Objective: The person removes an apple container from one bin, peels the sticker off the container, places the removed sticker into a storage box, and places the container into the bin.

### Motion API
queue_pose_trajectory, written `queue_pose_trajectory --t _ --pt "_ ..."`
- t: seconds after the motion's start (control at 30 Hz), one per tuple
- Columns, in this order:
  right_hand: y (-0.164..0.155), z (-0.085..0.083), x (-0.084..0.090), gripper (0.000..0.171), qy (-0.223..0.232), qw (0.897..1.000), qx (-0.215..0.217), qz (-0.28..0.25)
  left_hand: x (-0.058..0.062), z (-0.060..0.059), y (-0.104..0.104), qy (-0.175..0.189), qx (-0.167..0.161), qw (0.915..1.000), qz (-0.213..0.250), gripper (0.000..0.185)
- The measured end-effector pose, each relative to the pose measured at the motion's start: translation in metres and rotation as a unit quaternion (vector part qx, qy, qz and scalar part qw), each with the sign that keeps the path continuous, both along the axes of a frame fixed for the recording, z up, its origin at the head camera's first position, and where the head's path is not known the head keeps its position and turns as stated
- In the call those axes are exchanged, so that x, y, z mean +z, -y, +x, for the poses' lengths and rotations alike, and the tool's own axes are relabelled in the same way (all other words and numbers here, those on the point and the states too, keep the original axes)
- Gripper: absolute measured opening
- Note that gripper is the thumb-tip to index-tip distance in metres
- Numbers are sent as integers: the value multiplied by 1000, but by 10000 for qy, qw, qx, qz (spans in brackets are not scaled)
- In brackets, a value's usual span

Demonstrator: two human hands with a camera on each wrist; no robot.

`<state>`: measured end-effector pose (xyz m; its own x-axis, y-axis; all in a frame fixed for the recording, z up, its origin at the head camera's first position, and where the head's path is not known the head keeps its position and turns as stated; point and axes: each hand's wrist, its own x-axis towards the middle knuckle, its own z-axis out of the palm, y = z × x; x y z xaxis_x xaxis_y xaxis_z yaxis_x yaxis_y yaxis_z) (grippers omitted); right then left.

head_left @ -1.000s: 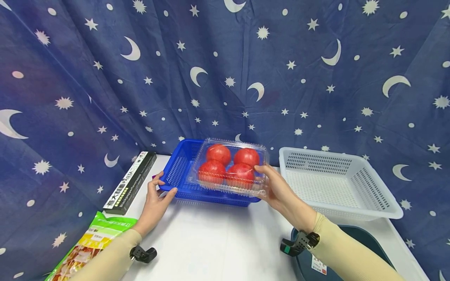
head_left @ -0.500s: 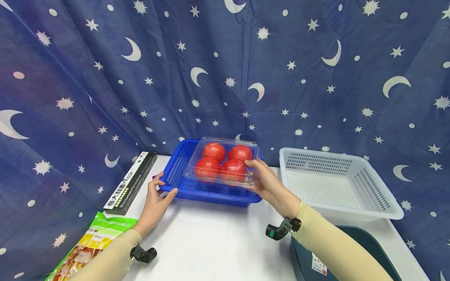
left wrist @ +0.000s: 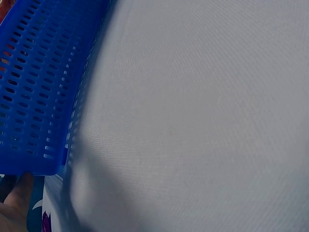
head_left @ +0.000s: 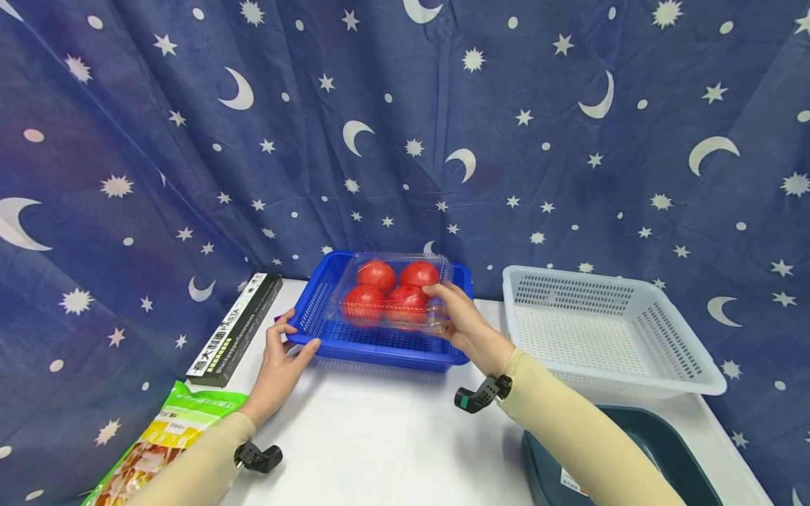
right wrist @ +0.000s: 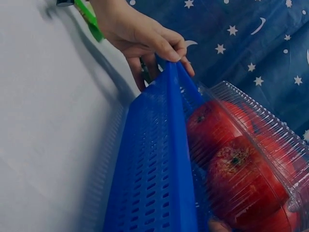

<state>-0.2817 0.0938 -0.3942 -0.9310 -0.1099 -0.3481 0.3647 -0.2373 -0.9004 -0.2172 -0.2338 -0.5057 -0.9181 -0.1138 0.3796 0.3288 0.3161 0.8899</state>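
Note:
In the head view a clear plastic clamshell box point(head_left: 387, 287) of several red fruits, which look like apples point(right wrist: 239, 176), lies tilted over the blue plastic basket point(head_left: 380, 356), partly inside its rim. My right hand point(head_left: 471, 325) holds the box's right end, thumb on top and fingers beneath. Only a fingertip of that hand shows at the bottom of the right wrist view. My left hand point(head_left: 281, 369) grips the basket's front left corner, and the right wrist view shows its thumb over the rim. The left wrist view catches the basket's slotted side point(left wrist: 36, 92).
On the right stands a white perforated basket point(head_left: 582, 344), with a dark green bin point(head_left: 658, 443) in front of it. A black pasta box point(head_left: 234, 330) and a green and yellow food bag point(head_left: 164, 443) lie at left. A star-and-moon curtain point(head_left: 405, 140) hangs behind the white table point(head_left: 380, 436).
My right hand has carried the clamshell box left and further over the blue basket, lowering it in the last half second. The left hand keeps its grip on the corner.

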Motion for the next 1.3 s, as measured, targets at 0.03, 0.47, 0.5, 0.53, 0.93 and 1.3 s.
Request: queue_pose_trajectory --t 0.03,0.47,0.5,0.53,0.93,1.3 --pt "2 -1 -1 88 8 10000 -9 40 0 0 0 -5 -2 10000 -7 47" --pt "15 -12 -14 60 35 9991 41 411 0 -1 1 19 44 9999 -114 47" --pt "15 -13 -15 61 46 9992 51 406 0 -1 1 20 45 9999 -115 47" --pt "15 -13 -17 61 59 9992 59 397 -1 -1 1 23 45 9999 -117 47" --pt "21 -17 -24 70 181 9991 37 375 -1 -1 1 21 50 10000 -68 47" --pt "24 -19 -29 65 165 9989 145 413 0 -1 0 41 78 9999 -101 47"
